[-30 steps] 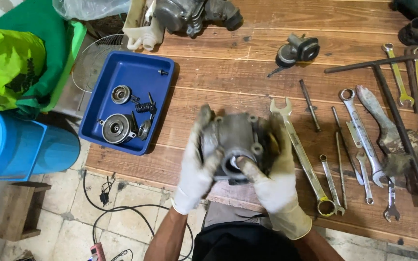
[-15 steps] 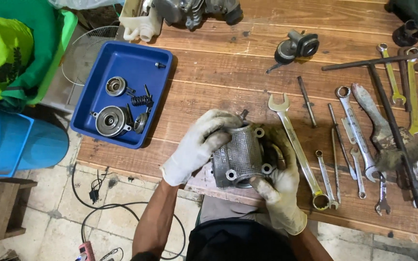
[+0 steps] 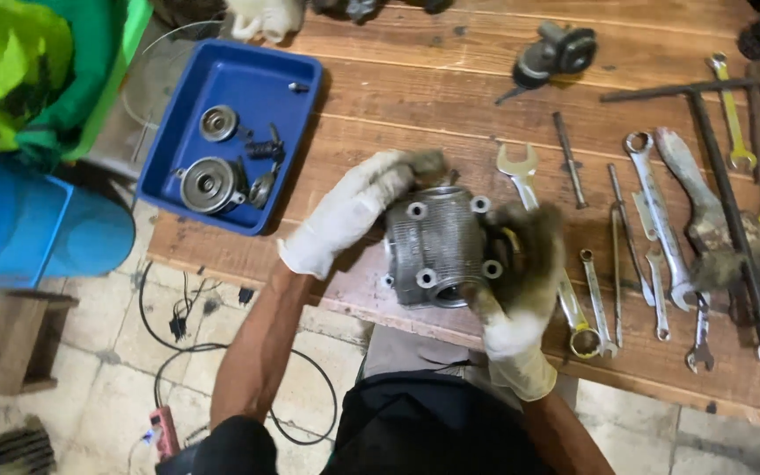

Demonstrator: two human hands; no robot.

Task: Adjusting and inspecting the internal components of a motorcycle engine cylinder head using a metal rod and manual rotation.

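Note:
Both my hands wear dirty white gloves and hold a grey finned metal engine cylinder [image 3: 437,246] above the front edge of a wooden workbench [image 3: 450,97]. My left hand [image 3: 358,207] grips its upper left side. My right hand [image 3: 521,281] clasps its right side and bottom, fingers smeared dark. The cylinder's flat face with several bolt holes points up toward me.
A blue tray [image 3: 261,70] with round metal parts and springs sits at the left. Many wrenches [image 3: 653,229] and a T-handle tool [image 3: 723,176] lie at the right. A small grinder-like tool [image 3: 556,53] rests at the back. A blue container [image 3: 37,229] and cables are on the floor.
I have turned the cylinder in my hands; its bore faced me a second ago, now the finned side and bolt-hole face show. My left hand shifted to its upper left.

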